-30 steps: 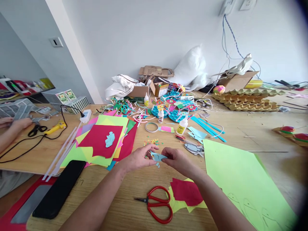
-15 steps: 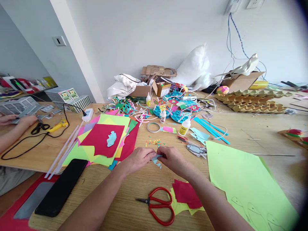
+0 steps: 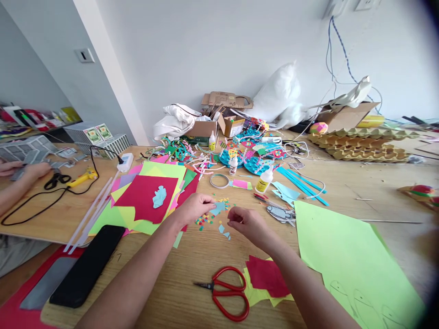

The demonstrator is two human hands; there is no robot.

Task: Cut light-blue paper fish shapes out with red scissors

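My left hand point(image 3: 200, 206) pinches a small light blue piece of paper point(image 3: 218, 209) over a scatter of colored paper bits point(image 3: 205, 220). To its right, my right hand point(image 3: 242, 220) is closed with fingertips together; what it holds, if anything, is too small to tell. Between and below the hands lie several blue scraps point(image 3: 222, 228). Red-handled scissors point(image 3: 228, 292) rest nearer me, beside red paper pieces point(image 3: 267, 276). A blue fish-shaped cutout point(image 3: 159, 197) lies on the red sheet point(image 3: 144, 201) at the left.
Black phone point(image 3: 88, 266) at front left; large green sheet point(image 3: 353, 256) at right. Glue bottle point(image 3: 264, 180), tape roll point(image 3: 219, 181) and gray fish cutout point(image 3: 280, 214) lie beyond my hands. Another person's hands point(image 3: 37, 170) work at far left, near a yellow glue gun point(image 3: 82, 178).
My hands have moved apart. The left shifted left and up with the blue paper, uncovering colored bits; the right moved slightly right.
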